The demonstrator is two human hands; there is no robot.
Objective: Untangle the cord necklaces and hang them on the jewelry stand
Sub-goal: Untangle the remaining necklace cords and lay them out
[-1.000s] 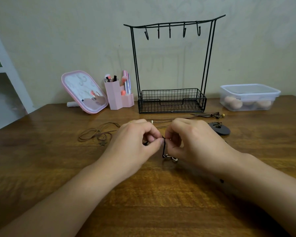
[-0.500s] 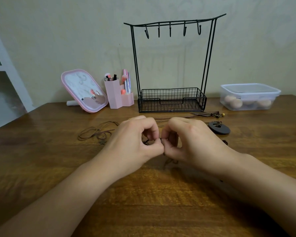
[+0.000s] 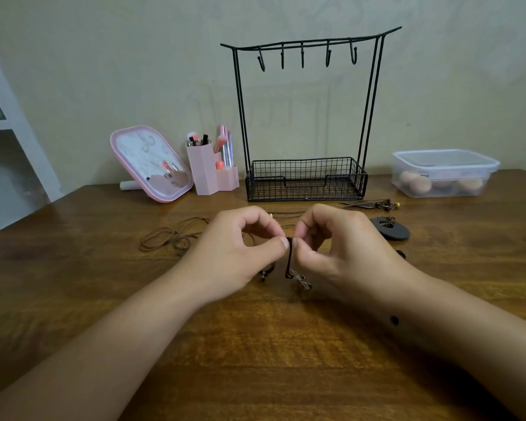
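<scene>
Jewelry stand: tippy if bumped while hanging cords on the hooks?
Probably somewhat. The jewelry stand is tall thin wire, so likely light, with hooks up high. Its wide basket base sits flat on the table, which should steady gentle touches.

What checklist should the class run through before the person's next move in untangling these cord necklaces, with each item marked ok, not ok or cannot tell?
1. Both hands on the same cord: ok. The left hand and right hand pinch the dark cord between thumb and fingertip.
2. Pendant end free: ok. The metal pendant hangs below the pinch, near the table.
3. Knot undone: cannot tell. The fingertips hide it.
4. Hooks free: ok. All five hooks on the jewelry stand are bare.
5. Other necklaces apart: cannot tell. The brown cord loops lie left, the disc pendant right; the hands hide any link between them.
</scene>
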